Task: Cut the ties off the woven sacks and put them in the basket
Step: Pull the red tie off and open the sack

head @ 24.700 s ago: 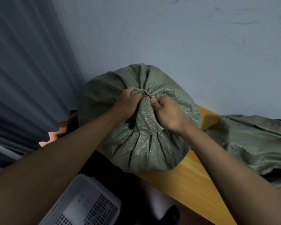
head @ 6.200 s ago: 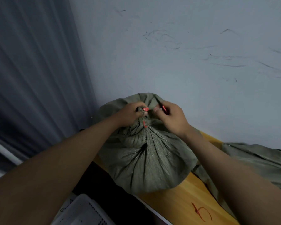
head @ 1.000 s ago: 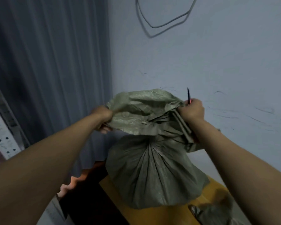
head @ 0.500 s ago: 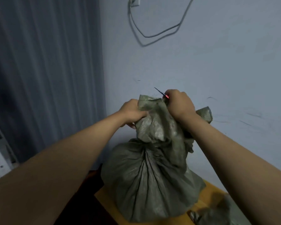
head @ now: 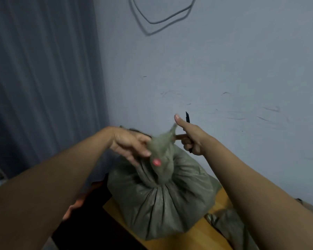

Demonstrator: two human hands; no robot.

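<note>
Green woven sack stands on the wooden table against the wall; my left hand grips its blurred, bunched neck, a red tie showing below. My right hand clasps a dark cutter, thumb raised, index finger touching the neck, open wall above.

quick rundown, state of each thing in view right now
woven sack: upright on the table, neck gathered
red tie: at the neck
left hand: holds the neck
right hand: grips the knife, thumb up
knife: blade pointing up
second sack: lying slack on the table
table: bears both sacks
</note>
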